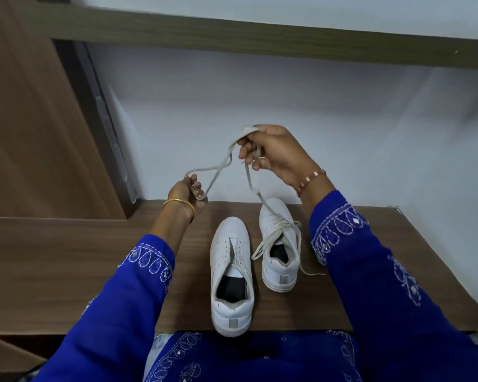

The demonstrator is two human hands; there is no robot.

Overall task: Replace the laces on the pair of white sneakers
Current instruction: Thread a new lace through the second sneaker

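Two white shoes point(255, 260) stand side by side on the brown tabletop point(66, 257), below both hands. The right hand point(276, 153) and the left hand point(186, 193) each pinch the loose gray lace point(218, 172) in curled fingers, stretching it between them above the shoes.

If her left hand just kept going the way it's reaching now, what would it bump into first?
Probably the pale wall behind the wooden shelf. The left hand, gripping one end of the loose lace, reaches forward above the shelf's far edge; nothing else shows in that line, though depth is hard to judge.
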